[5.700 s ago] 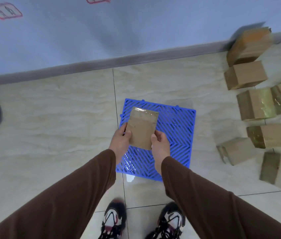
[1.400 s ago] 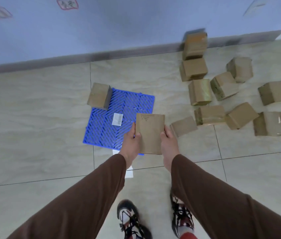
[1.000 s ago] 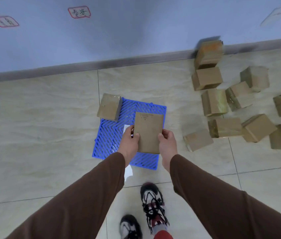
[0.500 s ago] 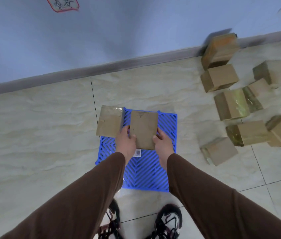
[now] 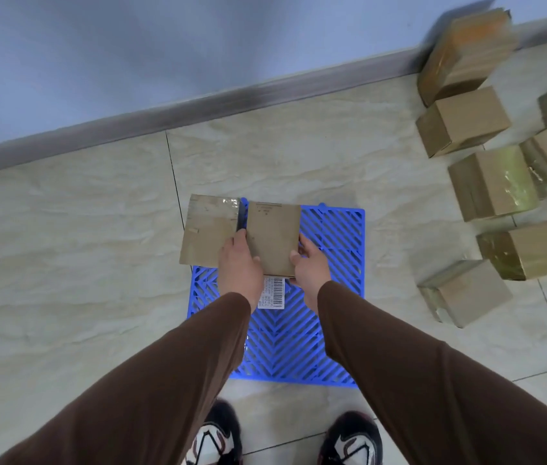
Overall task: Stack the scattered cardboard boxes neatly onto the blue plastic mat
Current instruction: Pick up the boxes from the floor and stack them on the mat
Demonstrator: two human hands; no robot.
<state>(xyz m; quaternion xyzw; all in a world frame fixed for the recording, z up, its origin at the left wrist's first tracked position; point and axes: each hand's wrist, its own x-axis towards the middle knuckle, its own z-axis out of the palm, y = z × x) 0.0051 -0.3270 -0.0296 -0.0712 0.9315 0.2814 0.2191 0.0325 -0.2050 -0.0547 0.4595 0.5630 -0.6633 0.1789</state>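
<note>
Already one box (image 5: 210,229) sits at the mat's (image 5: 332,236) far left corner, and from this view its left side seems to overhang the mat edge onto the floor (image 5: 64,246); if the rest are lined up against it, the whole row may end up off the mat, so it probably wants nudging right.

Just to its right, a second box (image 5: 274,238) is held between both hands over the mat's far edge, with only a thin dark gap separating the two boxes. The left hand (image 5: 240,266) grips its left side, thumb up along that gap, fingers curled underneath and out of sight. The right hand (image 5: 307,266) clasps the right side, fingers (image 5: 295,255) wrapped over the near corner. Whether the box already rests on the mat I cannot tell.

The risks I see: the left thumb gets pinched as the boxes close up, or the held box knocks the first one further off the mat. A barcode label (image 5: 272,293) lies on the mat below the hands; a box set on it could slide.

Further right, the loose boxes (image 5: 463,119) lie scattered on the floor, well apart from the mat, so most of the stacking remains.
</note>
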